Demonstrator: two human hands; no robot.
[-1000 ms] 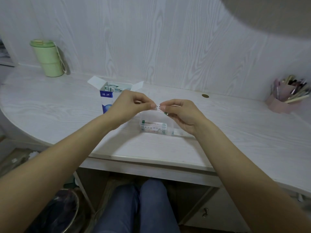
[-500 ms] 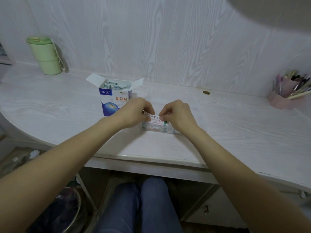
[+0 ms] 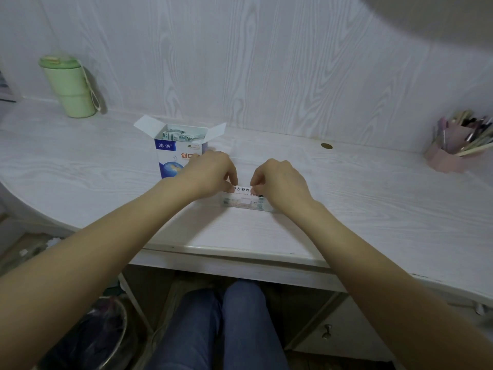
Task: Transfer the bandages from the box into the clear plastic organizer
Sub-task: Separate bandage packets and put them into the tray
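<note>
My left hand (image 3: pixel 210 173) and right hand (image 3: pixel 280 180) pinch one bandage (image 3: pixel 241 189) by its ends | directly over the clear organizer (image 3: pixel 246 203) (bandages already inside) | open box (image 3: pixel 179 148) behind-left of organizer.

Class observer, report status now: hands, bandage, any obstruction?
Left hand, right hand pinch one bandage over clear organizer. Box open, more inside. Nothing blocking.

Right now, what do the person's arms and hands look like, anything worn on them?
Both forearms are bare right up to the frame edge: no sleeves show. The left hand and right hand wear no gloves, and no rings, watch or bracelets are visible. Below the desk, the legs are in blue trousers.
</note>
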